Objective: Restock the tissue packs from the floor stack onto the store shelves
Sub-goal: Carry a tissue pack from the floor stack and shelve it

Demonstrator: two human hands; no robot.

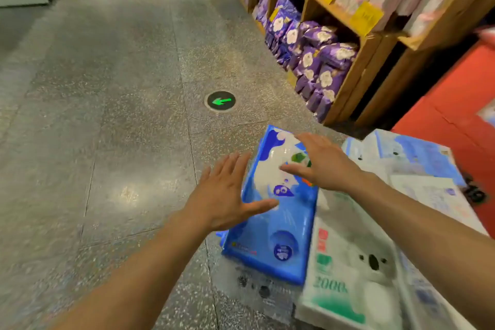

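hands (273, 182) spread, blue tissue pack (278, 222) edges

We see both hands spread open over a blue tissue pack (270, 222) lying on the floor stack (356, 262). The left hand (227, 193) sits at the pack's left edge, its thumb across the wrapper; the right hand (318, 163) hovers over its far end. Wooden shelves (356, 67) at upper right hold purple packs (318, 61). A green arrow marker (220, 101) is set in the speckled floor (107, 115).
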